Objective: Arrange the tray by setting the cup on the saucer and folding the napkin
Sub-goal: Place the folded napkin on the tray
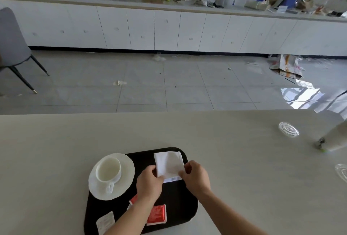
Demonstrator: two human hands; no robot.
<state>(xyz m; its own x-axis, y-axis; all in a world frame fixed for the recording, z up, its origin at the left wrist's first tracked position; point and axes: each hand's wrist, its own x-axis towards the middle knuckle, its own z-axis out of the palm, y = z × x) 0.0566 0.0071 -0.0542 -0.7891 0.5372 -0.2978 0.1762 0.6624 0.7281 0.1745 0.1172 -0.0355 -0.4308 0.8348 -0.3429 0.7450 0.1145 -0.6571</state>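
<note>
A black tray (187, 204) lies on the pale table near me. On its left part a white cup (108, 169) stands upright on a white saucer (125, 161), its handle pointing toward me. A white napkin (168, 162) lies folded on the tray's far right part. My left hand (149, 183) pinches the napkin's near left corner. My right hand (197, 177) pinches its near right corner. Both forearms reach in from the bottom edge over the tray.
Red sachets (156, 214) and a white sachet (105, 222) lie on the tray's near part. Clear glass coasters (288, 128) sit at the table's right, beside a blurred pale object (332, 139). Beyond the table are a tiled floor and white cabinets.
</note>
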